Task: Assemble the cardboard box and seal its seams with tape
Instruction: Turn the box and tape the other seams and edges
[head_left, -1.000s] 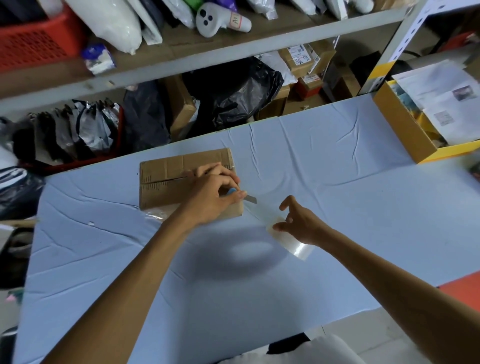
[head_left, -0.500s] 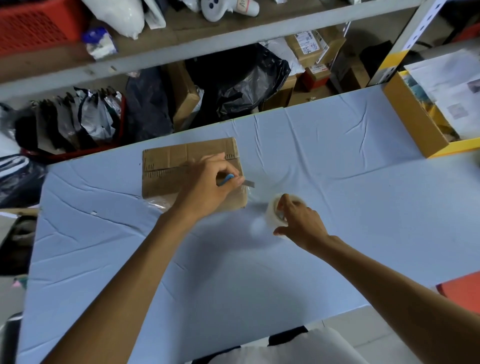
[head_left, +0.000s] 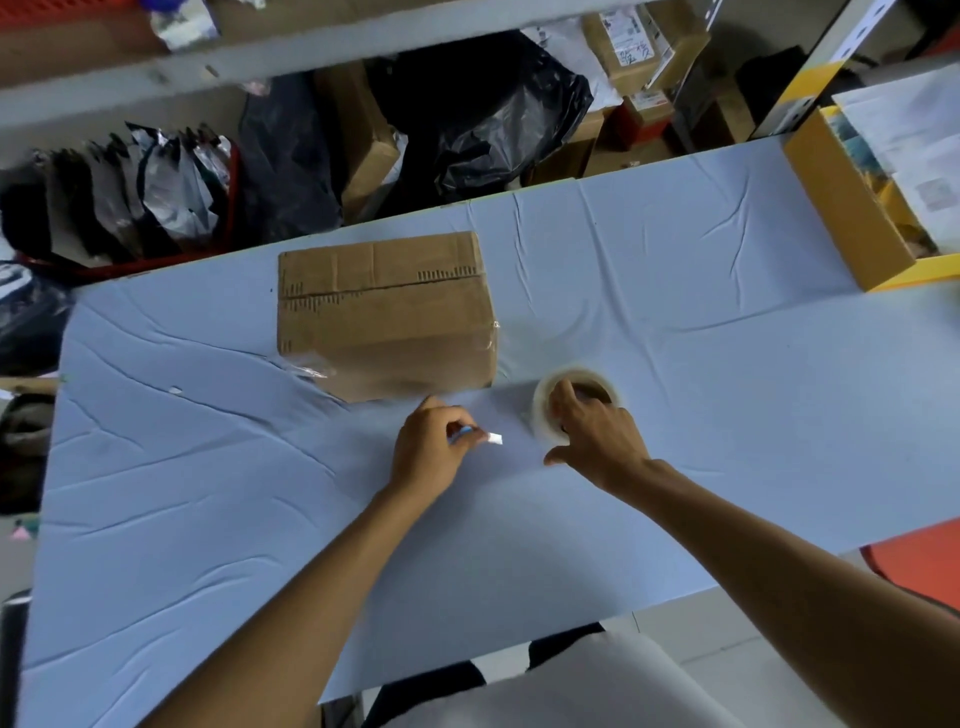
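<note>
A brown cardboard box (head_left: 384, 312) stands closed on the blue table (head_left: 208, 493), with clear tape along its near side and loose tape ends at its lower corners. Just in front of it, my left hand (head_left: 428, 449) grips a small blue cutter (head_left: 480, 435) whose blade tip points right. My right hand (head_left: 597, 434) holds a roll of clear tape (head_left: 574, 397) to the right of the box, fingers hooked into its core. Neither hand touches the box.
A yellow-edged cardboard tray (head_left: 852, 208) with papers sits at the table's far right. Behind the table's far edge are shelves, black bags (head_left: 488, 114) and stacked parcels (head_left: 639, 47). An orange stool (head_left: 919, 561) shows at the near right.
My left hand has come off the box with the cutter and moved toward me. The tape strip is cut from the box, and my right hand has drawn the roll in.
</note>
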